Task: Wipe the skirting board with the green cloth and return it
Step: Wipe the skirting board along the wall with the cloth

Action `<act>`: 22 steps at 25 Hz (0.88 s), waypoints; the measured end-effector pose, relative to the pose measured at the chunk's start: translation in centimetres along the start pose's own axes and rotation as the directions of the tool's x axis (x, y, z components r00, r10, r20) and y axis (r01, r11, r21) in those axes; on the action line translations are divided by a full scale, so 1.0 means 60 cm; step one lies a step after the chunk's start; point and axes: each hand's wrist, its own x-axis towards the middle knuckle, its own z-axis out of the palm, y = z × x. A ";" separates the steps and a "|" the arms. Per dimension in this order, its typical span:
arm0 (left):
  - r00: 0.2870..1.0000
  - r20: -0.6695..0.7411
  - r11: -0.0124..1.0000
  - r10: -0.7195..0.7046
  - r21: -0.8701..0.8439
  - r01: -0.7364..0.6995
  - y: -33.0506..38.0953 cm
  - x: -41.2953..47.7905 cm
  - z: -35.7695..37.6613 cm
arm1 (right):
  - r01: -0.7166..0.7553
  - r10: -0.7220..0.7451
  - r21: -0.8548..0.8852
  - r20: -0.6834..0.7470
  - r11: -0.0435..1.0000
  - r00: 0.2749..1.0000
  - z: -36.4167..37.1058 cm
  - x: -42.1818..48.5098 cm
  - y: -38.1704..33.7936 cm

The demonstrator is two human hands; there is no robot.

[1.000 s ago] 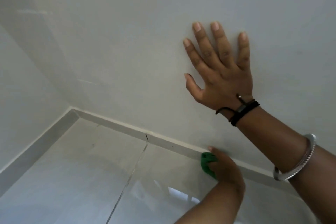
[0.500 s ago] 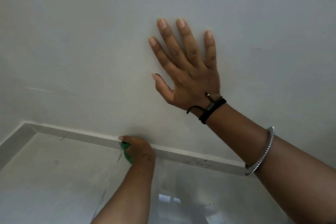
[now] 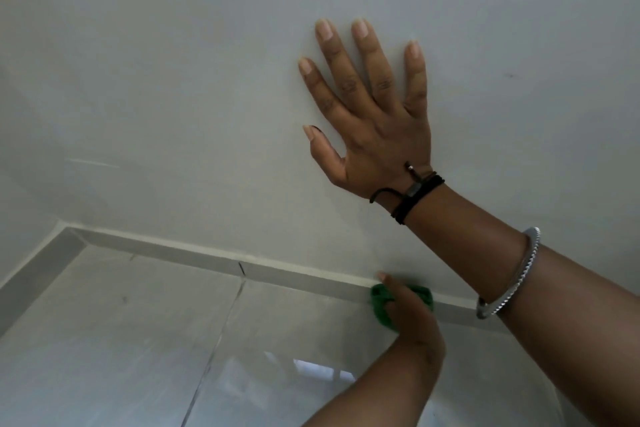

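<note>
My left hand [image 3: 414,319] is shut on a crumpled green cloth [image 3: 379,305] and presses it against the grey skirting board [image 3: 194,258], to the right of a dark joint in the board. Most of the cloth is hidden under my fingers. My right hand [image 3: 374,121] lies flat on the white wall above, fingers spread, holding nothing. Black cords circle its wrist and a silver bangle sits further up the forearm.
The white wall [image 3: 173,80] meets a side wall at a corner on the left, where a second skirting board [image 3: 31,277] runs toward me. Glossy grey floor tiles [image 3: 121,340] with thin grout lines lie below.
My left hand slid the cloth left along the skirting board to the joint, then back to the right of it. My right hand stayed flat on the wall.
</note>
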 end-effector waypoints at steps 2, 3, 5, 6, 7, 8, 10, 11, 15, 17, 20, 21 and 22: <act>0.997 -0.003 0.995 -0.083 -0.063 0.083 -0.002 0.002 -0.002 | 0.019 -0.019 0.033 0.004 0.999 1.000 -0.004 -0.001 0.003; 0.992 -0.031 0.991 -0.119 -0.065 0.116 0.009 0.002 -0.009 | 0.030 -0.030 0.036 0.010 0.999 0.999 -0.006 -0.001 0.005; 0.988 -0.097 0.991 -0.118 -0.080 0.111 0.036 0.011 -0.020 | 0.048 -0.049 0.042 0.015 0.998 0.999 -0.006 -0.004 0.009; 0.989 -0.120 0.992 -0.092 -0.093 0.082 0.053 0.020 -0.026 | 0.055 -0.056 0.056 0.017 0.997 0.998 -0.006 -0.007 0.009; 0.990 -0.120 0.989 -0.078 -0.136 0.062 0.071 0.028 -0.029 | 0.063 -0.064 0.068 0.019 0.996 0.998 -0.005 -0.012 0.011; 0.992 -0.111 0.980 -0.064 -0.192 0.042 0.089 0.034 -0.032 | 0.071 -0.073 0.076 0.025 0.995 0.997 -0.005 -0.018 0.012; 0.991 -0.133 0.974 -0.024 -0.225 -0.006 0.104 0.038 -0.039 | 0.085 -0.090 0.081 0.049 0.993 0.995 -0.006 -0.036 0.018; 0.990 -0.140 0.982 0.005 -0.188 -0.032 0.100 0.036 -0.042 | 0.097 -0.102 0.076 0.064 0.992 0.993 -0.007 -0.047 0.022; 0.996 -0.085 0.990 -0.038 -0.137 0.027 0.063 0.009 -0.039 | 0.120 -0.123 0.045 0.063 0.992 0.990 -0.011 -0.067 0.027; 0.989 -0.013 0.983 -0.150 -0.109 0.148 0.051 -0.013 -0.032 | 0.112 -0.114 0.040 0.047 0.993 0.992 -0.009 -0.066 0.024; 0.967 0.069 0.966 -0.247 -0.058 0.251 0.032 -0.045 -0.024 | 0.114 -0.115 0.043 0.024 0.993 0.993 -0.005 -0.067 0.023; 0.965 0.081 0.965 -0.251 -0.058 0.256 0.025 -0.049 -0.022 | 0.117 -0.118 0.050 0.013 0.992 0.993 -0.003 -0.068 0.025; 0.967 0.069 0.967 -0.244 -0.053 0.248 0.019 -0.047 -0.022 | 0.119 -0.120 0.060 0.009 0.991 0.993 -0.003 -0.069 0.027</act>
